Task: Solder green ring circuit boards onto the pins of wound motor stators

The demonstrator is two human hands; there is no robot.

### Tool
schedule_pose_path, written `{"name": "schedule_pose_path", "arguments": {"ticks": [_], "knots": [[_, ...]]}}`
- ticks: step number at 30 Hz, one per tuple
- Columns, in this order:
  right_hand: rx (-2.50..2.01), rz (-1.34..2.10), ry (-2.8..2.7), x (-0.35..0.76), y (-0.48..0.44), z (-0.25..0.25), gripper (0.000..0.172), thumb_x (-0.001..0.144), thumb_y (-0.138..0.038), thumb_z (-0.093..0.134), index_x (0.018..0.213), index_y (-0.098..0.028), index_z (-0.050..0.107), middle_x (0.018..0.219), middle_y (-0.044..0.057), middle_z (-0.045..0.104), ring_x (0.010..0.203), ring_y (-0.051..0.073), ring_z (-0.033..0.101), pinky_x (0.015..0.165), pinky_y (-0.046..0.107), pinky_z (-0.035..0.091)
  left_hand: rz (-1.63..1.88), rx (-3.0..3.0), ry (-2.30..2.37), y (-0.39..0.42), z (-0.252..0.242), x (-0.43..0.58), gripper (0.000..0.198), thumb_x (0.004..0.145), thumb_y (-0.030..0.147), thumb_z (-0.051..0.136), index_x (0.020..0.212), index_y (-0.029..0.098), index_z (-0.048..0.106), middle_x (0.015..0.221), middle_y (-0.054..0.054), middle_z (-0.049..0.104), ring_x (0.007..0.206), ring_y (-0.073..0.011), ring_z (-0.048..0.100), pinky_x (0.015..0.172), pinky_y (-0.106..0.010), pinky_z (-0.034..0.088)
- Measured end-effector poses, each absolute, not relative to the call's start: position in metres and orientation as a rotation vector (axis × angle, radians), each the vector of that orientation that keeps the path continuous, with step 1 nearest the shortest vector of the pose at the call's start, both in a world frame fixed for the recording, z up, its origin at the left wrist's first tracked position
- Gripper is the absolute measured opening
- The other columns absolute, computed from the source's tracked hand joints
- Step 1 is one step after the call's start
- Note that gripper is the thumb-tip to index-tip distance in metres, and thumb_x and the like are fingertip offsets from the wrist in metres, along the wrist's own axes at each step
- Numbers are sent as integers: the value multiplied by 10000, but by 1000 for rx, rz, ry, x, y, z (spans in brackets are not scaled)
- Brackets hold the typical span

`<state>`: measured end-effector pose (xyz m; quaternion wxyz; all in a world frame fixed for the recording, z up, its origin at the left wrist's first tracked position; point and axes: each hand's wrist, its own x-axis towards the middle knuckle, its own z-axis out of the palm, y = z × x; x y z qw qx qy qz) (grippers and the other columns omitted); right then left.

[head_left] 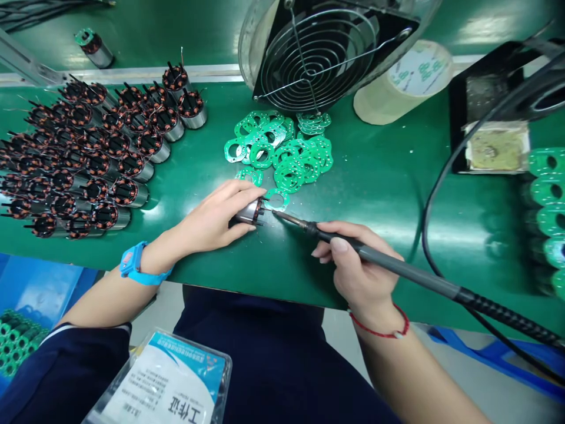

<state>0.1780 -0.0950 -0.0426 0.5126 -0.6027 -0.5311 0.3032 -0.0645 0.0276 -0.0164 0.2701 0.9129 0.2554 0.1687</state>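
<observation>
My left hand (216, 215) is closed around a motor stator (248, 213), a metal cylinder with copper windings and black prongs, lying on its side on the green bench. In my right hand (359, 259) is a soldering iron (384, 259), held like a pen. Its tip points left, close to the prongs of the stator; whether it touches them I cannot tell. Just behind the tip lies a green ring-shaped circuit board (278, 200). A loose heap of the same ring boards (286, 153) lies farther back.
Rows of stators (97, 153) stand at the left, and one with a green top (93, 47) is at the back. A fan (313, 65), a tape roll (401, 82) and a soldering sponge (497, 147) line the rear. Board-topped stators (549, 194) stand right. The iron's cable (435, 194) loops nearby.
</observation>
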Motion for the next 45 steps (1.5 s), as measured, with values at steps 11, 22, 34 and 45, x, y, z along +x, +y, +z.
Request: {"name": "schedule_pose_path", "arguments": {"ticks": [11,22,34,45], "knots": [[-1407,625,-1460,175,-92,-35,159,920,-264,609,1034,-245,719,696,-17,714,510,126,653,578,282,604,438,2506,719,25,-15,-62,489,909,227,593,1374,196,444,1304,-147,550,1222,-273,530,1001,-466,493],[-1380,633,-1453,175,-94,-36,158,917,-249,620,1041,-252,717,717,-13,721,538,137,669,593,297,609,360,2493,740,26,-14,-62,488,911,253,581,1378,209,447,1313,-145,544,1227,-282,517,1011,-478,471],[-1303,428,-1646,172,-89,-39,438,882,-145,641,1283,-316,606,897,20,755,713,194,715,643,341,601,375,2567,727,26,-15,-60,476,906,246,585,1364,183,469,1249,-136,578,1139,-264,549,972,-447,479],[-1588,606,-1655,157,-74,-23,323,923,-262,603,1242,-280,552,870,2,737,732,185,727,698,320,603,514,2045,929,20,-7,-59,448,826,368,710,1204,195,544,1164,-85,637,1047,-227,620,930,-404,516]]}}
